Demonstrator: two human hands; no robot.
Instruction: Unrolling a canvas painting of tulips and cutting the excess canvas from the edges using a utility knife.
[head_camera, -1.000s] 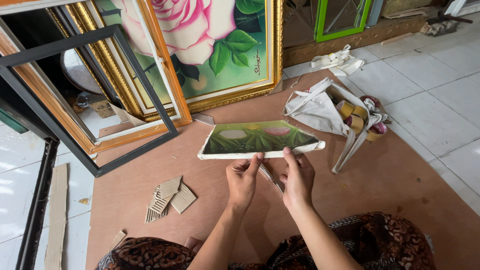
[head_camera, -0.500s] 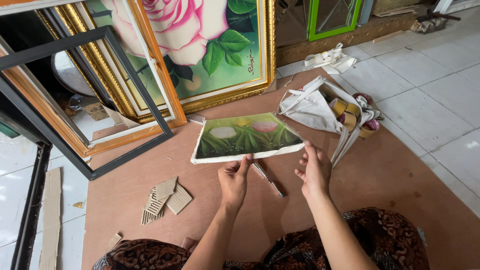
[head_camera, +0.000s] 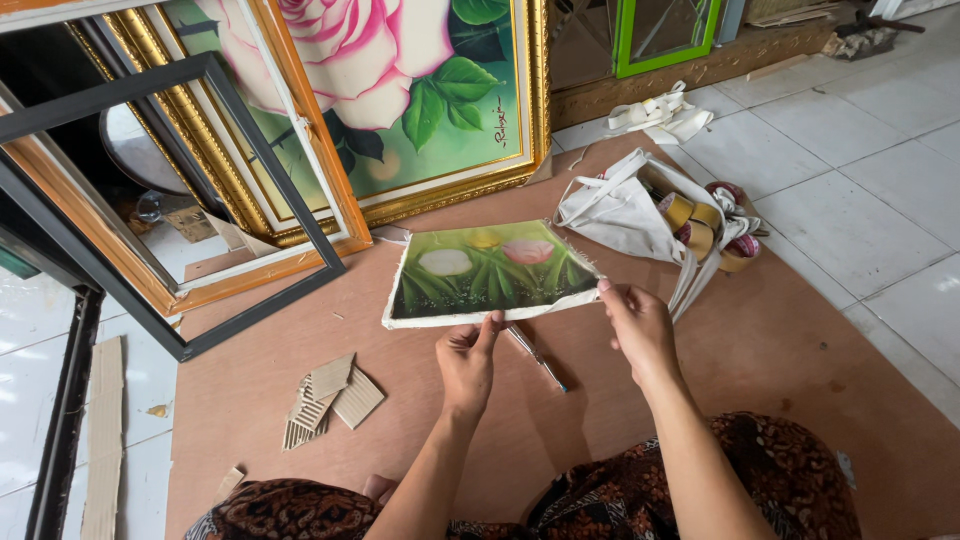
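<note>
Above the brown floor board, both hands' fingers pinch the unframed flower canvas by its near edge, left hand and right hand; it is lifted, with no frame on it yet.

No labels, signs or screens show. The nearest thing to a package is a white cloth bag, lying open on the brown board, holding what look like yellow tape rolls.
</note>
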